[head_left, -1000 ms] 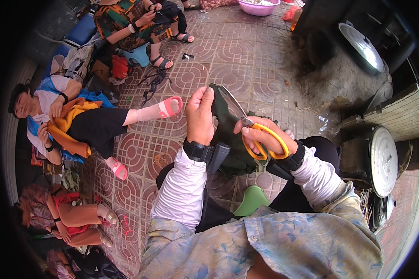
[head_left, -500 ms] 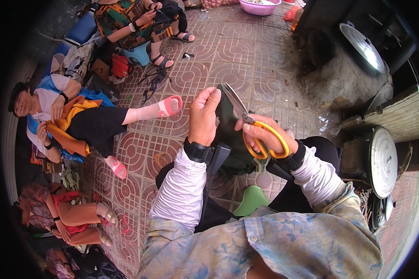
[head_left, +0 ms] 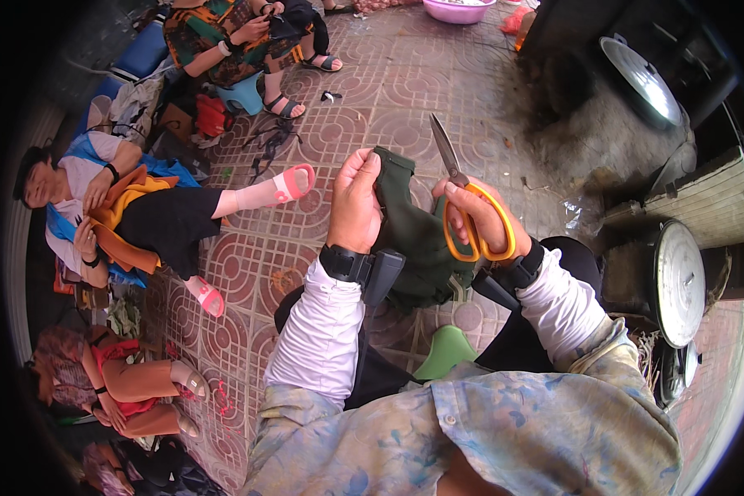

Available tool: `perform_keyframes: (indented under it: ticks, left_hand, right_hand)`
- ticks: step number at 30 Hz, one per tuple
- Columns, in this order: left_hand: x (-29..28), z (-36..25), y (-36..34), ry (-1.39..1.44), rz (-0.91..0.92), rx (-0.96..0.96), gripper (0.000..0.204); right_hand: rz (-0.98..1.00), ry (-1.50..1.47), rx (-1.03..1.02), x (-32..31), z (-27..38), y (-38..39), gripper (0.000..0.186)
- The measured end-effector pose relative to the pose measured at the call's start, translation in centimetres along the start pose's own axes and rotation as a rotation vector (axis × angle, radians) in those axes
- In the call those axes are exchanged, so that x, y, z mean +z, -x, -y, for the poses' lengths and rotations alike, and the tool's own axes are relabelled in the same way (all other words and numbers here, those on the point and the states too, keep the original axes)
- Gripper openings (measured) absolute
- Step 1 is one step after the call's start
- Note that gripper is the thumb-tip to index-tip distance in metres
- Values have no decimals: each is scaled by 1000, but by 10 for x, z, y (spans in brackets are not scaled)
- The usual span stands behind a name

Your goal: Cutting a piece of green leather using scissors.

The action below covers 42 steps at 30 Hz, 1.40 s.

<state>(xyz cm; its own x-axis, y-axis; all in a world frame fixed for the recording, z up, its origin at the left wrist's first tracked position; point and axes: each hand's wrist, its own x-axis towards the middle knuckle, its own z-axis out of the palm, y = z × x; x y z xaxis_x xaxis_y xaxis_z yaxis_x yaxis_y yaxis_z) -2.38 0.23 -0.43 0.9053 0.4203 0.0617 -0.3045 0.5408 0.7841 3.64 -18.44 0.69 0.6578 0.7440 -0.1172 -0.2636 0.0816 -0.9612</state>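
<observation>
A dark green cloth garment [head_left: 413, 240] hangs in front of me, its upper edge pinched between the thumb and fingers of my left hand [head_left: 355, 198]. My right hand [head_left: 481, 217] grips a pair of scissors [head_left: 446, 149] by its yellow handles. The blades point up and away from me, look closed, and stand apart to the right of the cloth's edge. Lower folds of the garment drop toward my lap, where a pale zipper or trim strip [head_left: 457, 288] shows. Fingers of both hands are partly hidden.
Green stool edge [head_left: 446, 354] shows between my legs. At left sit several people, one with orange cloth [head_left: 124, 211]. Lidded pots [head_left: 680, 285] and a clay stove [head_left: 570, 149] stand at right. A purple basin [head_left: 459, 10] lies far ahead on patterned tiles [head_left: 405, 91].
The scissors have moved right, away from the garment's upper edge, and their blades now point more upright. My left hand still holds the cloth, slightly lower and further left, showing more of its edge.
</observation>
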Motion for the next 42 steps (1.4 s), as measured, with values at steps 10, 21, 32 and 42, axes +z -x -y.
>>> perform_keyframes:
  ticks: [10, 21, 32, 42]
  left_hand:
    - [-11, 2, -2, 96, 30, -95, 15]
    - [-15, 9, 13, 264, 149, -311, 16]
    - [-6, 1, 26, 152, 276, -201, 40]
    - [-4, 15, 30, -597, 447, -467, 51]
  right_hand:
    - [26, -5, -9, 2, -9, -5, 21]
    - [87, -74, -53, 14, -29, -9, 23]
    - [292, -321, 38, -6, -12, -11, 35]
    - [334, -894, -153, -44, 8, -15, 26]
